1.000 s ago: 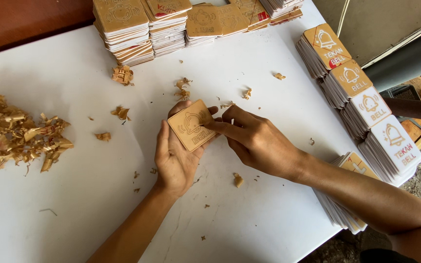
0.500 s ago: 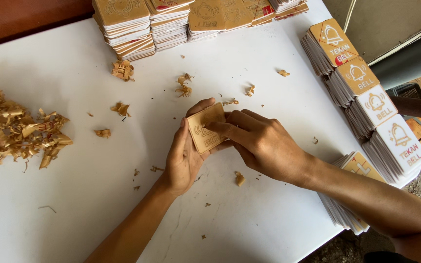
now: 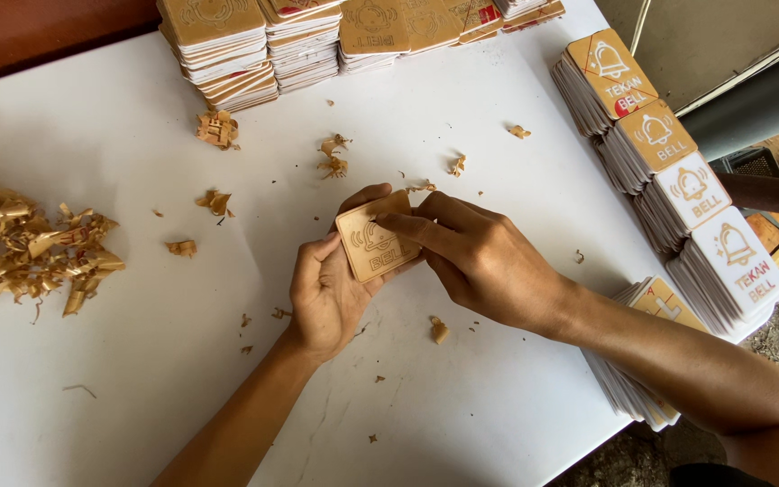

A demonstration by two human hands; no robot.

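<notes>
Holding square plaque (image 3: 377, 245), both hands, white table (image 3: 137, 361) bare around

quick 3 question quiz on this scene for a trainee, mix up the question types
1. True or false: the left hand cradles the square tan plaque from below.
2. Where does the big pile of peeled scraps lie? A) at the table's left edge B) under the right forearm C) on top of the stacks
3. Fill in: the right hand puts its fingers at the plaque's upper ___ corner.

Key
1. True.
2. A; it lies on the white table, far from the row of plaque stacks on the right.
3. Left.
</notes>
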